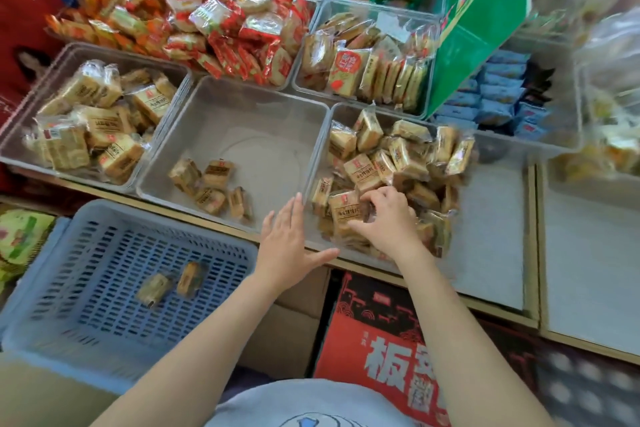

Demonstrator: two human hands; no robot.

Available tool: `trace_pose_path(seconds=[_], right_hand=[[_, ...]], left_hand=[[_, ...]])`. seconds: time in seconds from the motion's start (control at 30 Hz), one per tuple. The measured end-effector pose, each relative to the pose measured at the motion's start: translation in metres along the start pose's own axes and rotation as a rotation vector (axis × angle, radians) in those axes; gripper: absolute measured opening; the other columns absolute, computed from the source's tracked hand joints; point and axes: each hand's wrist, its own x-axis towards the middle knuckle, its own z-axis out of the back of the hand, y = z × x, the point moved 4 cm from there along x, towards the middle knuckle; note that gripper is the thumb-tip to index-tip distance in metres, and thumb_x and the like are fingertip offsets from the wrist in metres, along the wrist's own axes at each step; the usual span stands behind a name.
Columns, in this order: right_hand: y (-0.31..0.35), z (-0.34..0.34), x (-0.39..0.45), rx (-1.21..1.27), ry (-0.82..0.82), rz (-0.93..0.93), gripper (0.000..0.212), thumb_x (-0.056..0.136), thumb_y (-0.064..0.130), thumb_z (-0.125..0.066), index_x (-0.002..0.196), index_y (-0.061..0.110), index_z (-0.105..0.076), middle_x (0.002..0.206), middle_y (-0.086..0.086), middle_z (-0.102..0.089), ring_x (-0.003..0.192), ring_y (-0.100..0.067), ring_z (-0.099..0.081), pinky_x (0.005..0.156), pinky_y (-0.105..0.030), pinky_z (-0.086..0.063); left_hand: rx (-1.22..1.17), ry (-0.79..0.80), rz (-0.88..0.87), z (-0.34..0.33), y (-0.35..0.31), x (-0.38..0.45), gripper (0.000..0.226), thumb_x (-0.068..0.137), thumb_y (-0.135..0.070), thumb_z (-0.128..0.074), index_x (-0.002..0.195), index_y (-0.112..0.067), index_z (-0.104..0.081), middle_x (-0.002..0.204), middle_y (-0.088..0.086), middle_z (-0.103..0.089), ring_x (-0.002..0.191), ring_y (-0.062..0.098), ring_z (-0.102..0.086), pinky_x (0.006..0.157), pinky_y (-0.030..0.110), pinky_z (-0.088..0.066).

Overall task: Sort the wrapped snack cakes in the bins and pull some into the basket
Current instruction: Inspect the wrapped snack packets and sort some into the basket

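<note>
Two cakes (169,282) in basket (52,288), upright-angled | right hand (388,218) grip pinches cake (346,215) | left hand (287,243) flat, fingers apart

Golden wrapped cakes (388,166) heap the right bin (320,156); two lie in the blue basket (104,253).

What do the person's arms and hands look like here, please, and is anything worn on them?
Both forearms are bare, with no sleeves, gloves, watch or rings visible on the left hand or the right hand. A light grey printed top shows below.
</note>
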Motion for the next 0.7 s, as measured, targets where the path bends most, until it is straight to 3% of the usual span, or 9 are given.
trace_pose_path(seconds=[0.13,0.27,0.37,0.57,0.7], right_hand=[[-0.011,0.002,-0.012,-0.034,-0.022,-0.042,0.068,0.082,0.066,-0.071,0.139,0.035,-0.052,0.145,-0.002,-0.04,0.135,-0.028,-0.038,0.113,-0.046,-0.028],[-0.022,0.005,-0.018,0.087,0.01,-0.029,0.058,0.087,0.043,-0.077,0.139,0.03,-0.055,0.136,-0.005,-0.046,0.131,-0.028,-0.043,0.111,-0.042,-0.033],[-0.025,0.007,-0.019,0.123,0.038,-0.027,0.059,0.086,0.037,-0.079,0.138,0.027,-0.056,0.131,-0.006,-0.051,0.129,-0.026,-0.044,0.109,-0.041,-0.038],[-0.017,0.007,-0.028,0.113,-0.018,0.034,0.046,0.083,0.033,-0.082,0.124,0.023,-0.062,0.124,-0.003,-0.057,0.122,-0.025,-0.046,0.105,-0.04,-0.037],[-0.018,0.008,-0.038,0.272,-0.102,0.049,0.036,0.08,0.026,-0.085,0.11,0.022,-0.065,0.114,0.002,-0.056,0.117,-0.027,-0.052,0.104,-0.044,-0.041]], left_hand=[[0.061,-0.007,0.007,0.0,-0.005,0.001,0.12,0.085,-0.084,-0.042,0.162,-0.01,0.011,0.173,0.005,0.003,0.159,0.017,-0.001,0.126,0.04,0.004],[0.071,0.002,0.024,-0.003,-0.007,0.003,0.119,0.084,-0.087,-0.034,0.162,-0.009,0.01,0.173,0.006,0.001,0.159,0.018,-0.003,0.127,0.042,0.0],[0.061,-0.009,0.029,-0.002,-0.007,0.003,0.119,0.083,-0.087,-0.034,0.163,-0.01,0.009,0.173,0.007,-0.001,0.159,0.019,-0.004,0.128,0.043,-0.002],[0.026,-0.017,0.052,0.002,-0.007,0.001,0.12,0.082,-0.087,-0.04,0.163,-0.011,0.006,0.172,0.006,-0.005,0.158,0.019,-0.008,0.128,0.045,-0.005],[-0.042,-0.023,0.07,0.008,-0.008,-0.004,0.111,0.089,-0.078,-0.046,0.164,-0.013,0.003,0.173,0.006,-0.004,0.159,0.02,-0.004,0.129,0.044,-0.003]])
